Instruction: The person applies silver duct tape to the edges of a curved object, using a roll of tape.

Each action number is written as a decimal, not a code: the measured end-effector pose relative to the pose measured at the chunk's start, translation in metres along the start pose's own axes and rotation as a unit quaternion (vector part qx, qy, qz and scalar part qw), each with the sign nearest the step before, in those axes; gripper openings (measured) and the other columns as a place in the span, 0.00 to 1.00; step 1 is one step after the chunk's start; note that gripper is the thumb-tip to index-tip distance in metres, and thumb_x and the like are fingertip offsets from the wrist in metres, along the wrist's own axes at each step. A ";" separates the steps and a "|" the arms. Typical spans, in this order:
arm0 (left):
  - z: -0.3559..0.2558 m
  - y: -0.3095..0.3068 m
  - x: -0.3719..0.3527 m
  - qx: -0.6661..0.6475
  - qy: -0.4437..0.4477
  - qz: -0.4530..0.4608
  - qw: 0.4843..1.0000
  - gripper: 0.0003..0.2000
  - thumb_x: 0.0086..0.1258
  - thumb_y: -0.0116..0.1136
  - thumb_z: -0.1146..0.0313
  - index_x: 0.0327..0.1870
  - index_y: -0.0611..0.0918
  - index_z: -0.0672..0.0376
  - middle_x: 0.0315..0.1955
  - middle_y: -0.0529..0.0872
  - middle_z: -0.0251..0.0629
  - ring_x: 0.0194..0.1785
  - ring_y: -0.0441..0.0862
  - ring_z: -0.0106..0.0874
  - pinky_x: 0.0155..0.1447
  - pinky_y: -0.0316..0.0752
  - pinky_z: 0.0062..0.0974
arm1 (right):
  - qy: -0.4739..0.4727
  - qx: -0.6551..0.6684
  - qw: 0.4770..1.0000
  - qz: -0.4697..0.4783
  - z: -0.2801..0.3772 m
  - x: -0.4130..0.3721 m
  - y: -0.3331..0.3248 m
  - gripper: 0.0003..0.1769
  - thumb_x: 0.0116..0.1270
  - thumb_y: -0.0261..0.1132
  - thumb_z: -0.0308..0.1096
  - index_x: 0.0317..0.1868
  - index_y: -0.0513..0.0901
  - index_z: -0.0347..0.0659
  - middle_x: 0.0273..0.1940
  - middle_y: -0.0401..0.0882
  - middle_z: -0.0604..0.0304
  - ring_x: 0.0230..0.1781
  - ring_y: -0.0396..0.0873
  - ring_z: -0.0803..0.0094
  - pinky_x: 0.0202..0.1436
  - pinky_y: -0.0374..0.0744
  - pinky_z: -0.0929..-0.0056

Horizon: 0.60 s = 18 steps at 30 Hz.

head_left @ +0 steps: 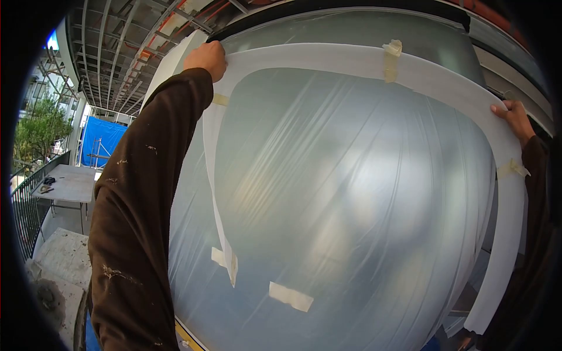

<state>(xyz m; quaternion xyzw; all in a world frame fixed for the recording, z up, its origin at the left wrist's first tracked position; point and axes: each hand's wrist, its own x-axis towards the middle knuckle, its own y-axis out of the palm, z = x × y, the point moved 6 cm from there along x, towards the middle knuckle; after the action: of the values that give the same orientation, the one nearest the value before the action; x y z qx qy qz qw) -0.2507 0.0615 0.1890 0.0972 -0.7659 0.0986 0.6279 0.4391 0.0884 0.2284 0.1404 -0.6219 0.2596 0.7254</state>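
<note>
A long white curved strip (328, 57), paper or thin sheet by its look, arches across a large glass-like panel covered in wrinkled clear plastic film (351, 187). My left hand (206, 60) is closed at the strip's upper left corner, close to the dark top frame. With thumb in front and fingers behind, my right hand (515, 120) grips the strip's right bend. Masking tape (391, 63) crosses the strip near the top middle, and another tape piece (511, 169) sits below my right hand. On the left, the strip's narrow end hangs twisted over the film.
Two pale tape pieces (291, 296) lie low on the film. A black frame edge (339, 8) runs along the top. Far left are a grey table (69, 182) with small dark items, a railing (29, 205), a blue sheet (99, 137) and a dusty board (61, 257).
</note>
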 end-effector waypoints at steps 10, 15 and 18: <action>0.003 -0.004 0.000 -0.033 -0.014 -0.002 0.999 0.13 0.64 0.67 0.67 0.49 0.88 0.58 0.45 0.88 0.51 0.51 0.85 0.49 0.53 0.80 0.42 | 0.013 0.008 0.999 0.045 0.000 0.004 -0.001 0.32 0.59 0.77 0.45 0.52 0.73 0.30 0.41 0.81 0.50 0.39 0.82 0.66 0.46 0.81 0.67; 0.008 -0.008 -0.006 -0.022 0.027 -0.076 0.997 0.12 0.65 0.66 0.68 0.47 0.88 0.62 0.38 0.89 0.52 0.42 0.88 0.46 0.47 0.81 0.40 | -0.024 -0.001 1.000 -0.020 0.006 -0.001 -0.001 0.28 0.60 0.77 0.44 0.48 0.77 0.29 0.38 0.83 0.51 0.34 0.83 0.66 0.41 0.82 0.69; 0.009 -0.006 -0.001 -0.060 0.019 -0.024 0.998 0.09 0.69 0.63 0.71 0.42 0.86 0.68 0.21 0.85 0.45 0.19 0.84 0.35 0.29 0.78 0.35 | -0.016 -0.008 1.000 -0.014 0.018 -0.011 -0.001 0.26 0.60 0.76 0.44 0.45 0.79 0.30 0.37 0.84 0.51 0.33 0.83 0.67 0.41 0.82 0.69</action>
<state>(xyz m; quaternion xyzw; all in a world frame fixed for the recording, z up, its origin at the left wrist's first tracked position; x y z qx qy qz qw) -0.2569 0.0537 0.1860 0.0756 -0.7560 0.0392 0.6490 0.4242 0.0761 0.2215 0.1472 -0.6339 0.2423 0.7196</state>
